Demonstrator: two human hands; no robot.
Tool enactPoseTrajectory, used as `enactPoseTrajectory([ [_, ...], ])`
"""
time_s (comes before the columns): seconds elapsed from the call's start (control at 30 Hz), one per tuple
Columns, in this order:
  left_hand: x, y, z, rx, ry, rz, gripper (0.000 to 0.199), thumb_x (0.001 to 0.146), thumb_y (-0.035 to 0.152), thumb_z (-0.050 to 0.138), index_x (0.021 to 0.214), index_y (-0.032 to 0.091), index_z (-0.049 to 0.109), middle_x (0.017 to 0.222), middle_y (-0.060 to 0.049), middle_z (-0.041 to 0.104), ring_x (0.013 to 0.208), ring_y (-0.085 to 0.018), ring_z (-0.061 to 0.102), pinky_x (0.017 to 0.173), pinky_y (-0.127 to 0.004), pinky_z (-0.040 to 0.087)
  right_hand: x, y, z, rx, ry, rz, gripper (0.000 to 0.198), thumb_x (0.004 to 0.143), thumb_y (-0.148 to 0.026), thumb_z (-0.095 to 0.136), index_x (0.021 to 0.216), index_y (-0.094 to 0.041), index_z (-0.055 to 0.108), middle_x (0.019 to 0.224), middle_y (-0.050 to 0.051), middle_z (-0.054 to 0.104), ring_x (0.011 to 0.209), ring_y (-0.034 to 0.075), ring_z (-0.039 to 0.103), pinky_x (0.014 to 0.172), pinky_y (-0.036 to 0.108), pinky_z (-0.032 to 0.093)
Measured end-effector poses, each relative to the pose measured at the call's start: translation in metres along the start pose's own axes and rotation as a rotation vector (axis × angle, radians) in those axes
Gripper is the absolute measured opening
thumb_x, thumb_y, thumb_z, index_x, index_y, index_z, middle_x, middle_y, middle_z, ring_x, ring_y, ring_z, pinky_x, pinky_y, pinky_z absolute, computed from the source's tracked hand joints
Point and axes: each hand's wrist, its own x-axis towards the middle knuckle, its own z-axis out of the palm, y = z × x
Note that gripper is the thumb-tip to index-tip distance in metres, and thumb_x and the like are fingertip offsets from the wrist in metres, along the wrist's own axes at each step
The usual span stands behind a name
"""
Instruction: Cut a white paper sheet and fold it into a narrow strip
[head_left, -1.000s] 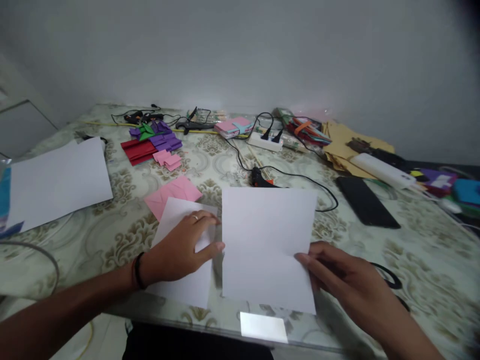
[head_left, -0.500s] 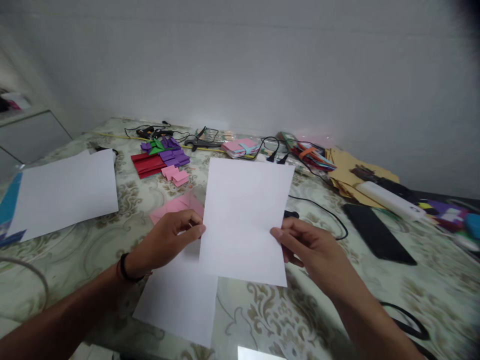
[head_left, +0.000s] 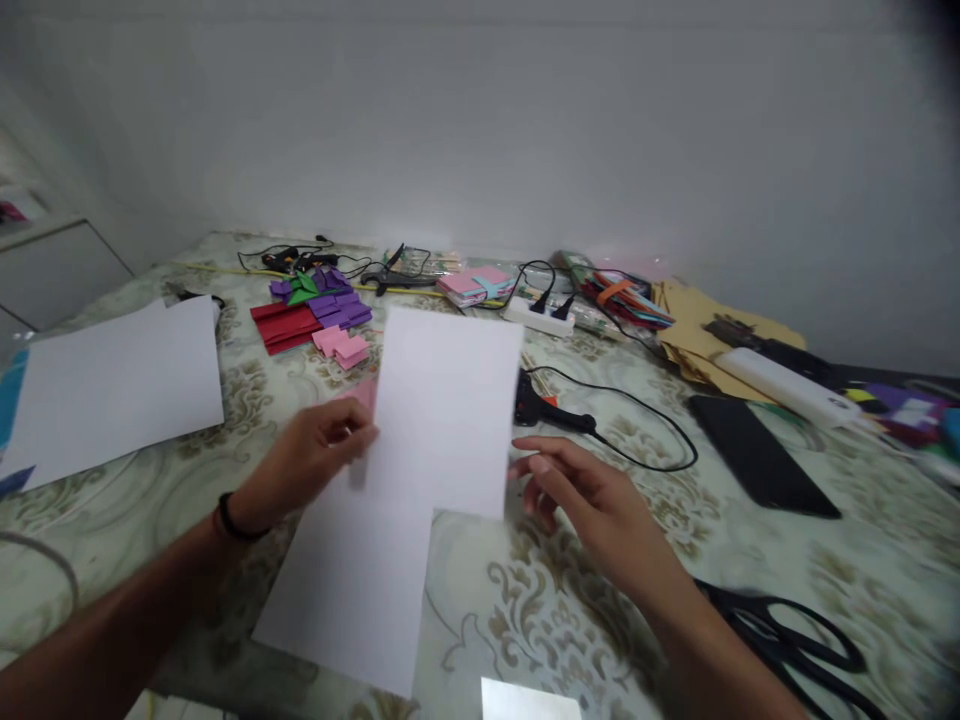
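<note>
A blank white sheet of paper [head_left: 450, 410] is held up over the table, its left edge pinched between the thumb and fingers of my left hand [head_left: 311, 450]. Just beyond the sheet's right edge is my right hand [head_left: 581, 490], fingers apart and holding nothing. A second white sheet [head_left: 349, 600] lies on the table below, partly covered by the raised one. Pink paper [head_left: 365, 392] peeks out behind my left hand. Behind the right edge of the held sheet lies a black glue gun [head_left: 555, 412] with its cord, partly hidden.
Black scissors [head_left: 795, 635] lie beside my right forearm. A black phone [head_left: 761, 455] and a white power bank-like bar [head_left: 787, 385] are on the right. Folded red paper [head_left: 283, 328], purple paper [head_left: 341, 308] and a power strip [head_left: 538, 315] sit farther back. More white sheets [head_left: 127, 385] lie left.
The held sheet has shifted left. My right hand has let go of its right edge, and the fingers have spread. More of the glue gun and the scissors now show.
</note>
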Motion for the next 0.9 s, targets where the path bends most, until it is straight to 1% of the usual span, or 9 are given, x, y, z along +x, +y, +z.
enactPoseTrajectory([
  [0.13, 0.015, -0.010, -0.036, 0.084, 0.231, -0.053, 0.025, 0.084, 0.037, 0.062, 0.067, 0.019, 0.059, 0.061, 0.002, 0.058, 0.060, -0.013, 0.054, 0.061, -0.025, 0.044, 0.000, 0.005, -0.006, -0.059, 0.050, -0.101, 0.040, 0.098, -0.053, 0.059, 0.117, -0.019, 0.065, 0.094, 0.007, 0.071, 0.064, 0.015, 0.062, 0.052, 0.026, 0.051],
  [0.33, 0.032, -0.041, -0.069, 0.498, 0.293, -0.216, 0.023, 0.079, 0.040, 0.057, 0.069, 0.020, 0.061, 0.064, -0.001, 0.062, 0.061, -0.018, 0.057, 0.063, -0.030, 0.044, 0.000, 0.005, -0.005, -0.287, -0.028, -0.140, 0.030, 0.101, -0.044, 0.054, 0.104, -0.019, 0.069, 0.080, 0.003, 0.071, 0.063, 0.016, 0.063, 0.057, 0.027, 0.049],
  [0.43, 0.033, -0.046, -0.069, 0.613, 0.395, -0.200, 0.030, 0.076, 0.039, 0.067, 0.097, 0.017, 0.067, 0.093, -0.009, 0.069, 0.082, -0.026, 0.062, 0.079, -0.038, 0.048, -0.003, 0.003, 0.002, -0.417, -0.148, -0.201, 0.023, 0.100, -0.035, 0.056, 0.100, -0.019, 0.073, 0.079, 0.003, 0.073, 0.069, 0.017, 0.065, 0.061, 0.027, 0.048],
  [0.53, 0.026, -0.036, -0.052, 0.689, 0.469, 0.004, 0.045, 0.083, 0.039, 0.068, 0.121, 0.015, 0.061, 0.115, -0.014, 0.065, 0.099, -0.029, 0.062, 0.091, -0.042, 0.049, -0.008, 0.002, 0.011, -0.459, -0.270, -0.293, 0.018, 0.099, -0.027, 0.058, 0.097, -0.020, 0.074, 0.092, 0.003, 0.076, 0.078, 0.017, 0.068, 0.069, 0.027, 0.049],
  [0.57, 0.022, -0.031, -0.042, 0.681, 0.419, 0.126, 0.041, 0.087, 0.040, 0.066, 0.119, 0.016, 0.062, 0.112, -0.013, 0.066, 0.096, -0.028, 0.063, 0.090, -0.041, 0.050, -0.010, 0.002, 0.015, -0.460, -0.304, -0.311, 0.017, 0.099, -0.026, 0.059, 0.097, -0.020, 0.075, 0.093, 0.003, 0.076, 0.080, 0.017, 0.068, 0.071, 0.027, 0.049],
  [0.63, 0.011, -0.023, -0.020, 0.586, 0.133, 0.337, 0.036, 0.095, 0.042, 0.063, 0.122, 0.018, 0.062, 0.115, -0.011, 0.069, 0.105, -0.026, 0.065, 0.096, -0.039, 0.051, -0.013, 0.002, 0.021, -0.462, -0.360, -0.324, 0.016, 0.099, -0.024, 0.060, 0.098, -0.021, 0.075, 0.092, 0.002, 0.074, 0.080, 0.016, 0.067, 0.072, 0.027, 0.049],
  [0.73, -0.002, -0.022, 0.012, 0.593, -0.226, 0.489, 0.066, 0.091, 0.044, 0.074, 0.147, 0.019, 0.048, 0.145, -0.015, 0.058, 0.139, -0.030, 0.050, 0.117, -0.045, 0.038, -0.016, 0.003, 0.029, -0.477, -0.422, -0.345, 0.014, 0.099, -0.024, 0.062, 0.097, -0.020, 0.075, 0.085, 0.001, 0.071, 0.076, 0.015, 0.064, 0.071, 0.026, 0.047],
  [0.8, -0.006, -0.027, 0.025, 0.650, -0.312, 0.484, 0.083, 0.085, 0.049, 0.080, 0.153, 0.019, 0.043, 0.152, -0.019, 0.051, 0.146, -0.034, 0.042, 0.122, -0.052, 0.031, -0.017, 0.004, 0.033, -0.482, -0.447, -0.362, 0.013, 0.099, -0.025, 0.064, 0.096, -0.019, 0.074, 0.083, 0.002, 0.068, 0.075, 0.015, 0.063, 0.070, 0.026, 0.047],
  [0.9, -0.007, -0.033, 0.033, 0.701, -0.325, 0.442, 0.086, 0.085, 0.049, 0.080, 0.155, 0.017, 0.041, 0.151, -0.020, 0.053, 0.146, -0.036, 0.042, 0.123, -0.059, 0.025, -0.019, 0.006, 0.038, -0.480, -0.475, -0.365, 0.013, 0.099, -0.027, 0.065, 0.095, -0.018, 0.073, 0.086, 0.002, 0.067, 0.075, 0.015, 0.063, 0.069, 0.026, 0.046],
])
